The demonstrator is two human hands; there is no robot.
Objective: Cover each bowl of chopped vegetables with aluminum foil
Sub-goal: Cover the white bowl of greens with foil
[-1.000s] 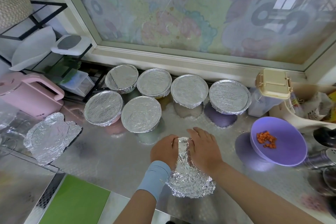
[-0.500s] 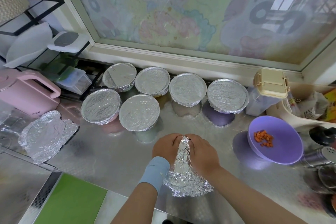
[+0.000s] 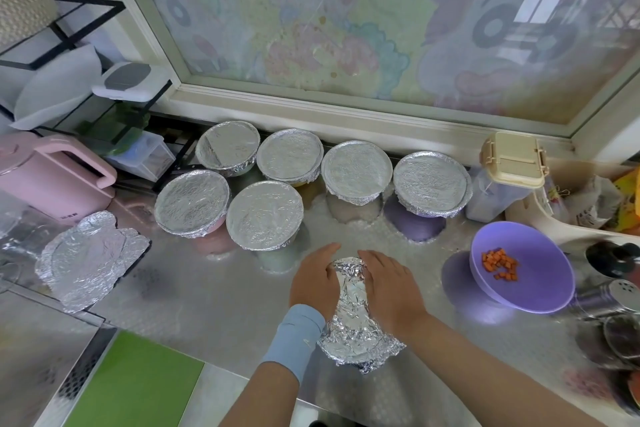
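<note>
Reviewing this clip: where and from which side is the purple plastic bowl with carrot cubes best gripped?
Probably the near rim of the purple plastic bowl, coming from the front-left over bare steel counter. The flared rim gives a lip to pinch, the orange carrot cubes lie away from it, and a metal shaker crowds its right.

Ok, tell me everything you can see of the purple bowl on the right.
The purple bowl looks like smooth plastic, round and wide. It stands uncovered on the shiny metal counter, to the right of the right hand, which does not touch it. A small heap of diced orange pieces lies inside, toward its left wall; the rest is bare.
</note>
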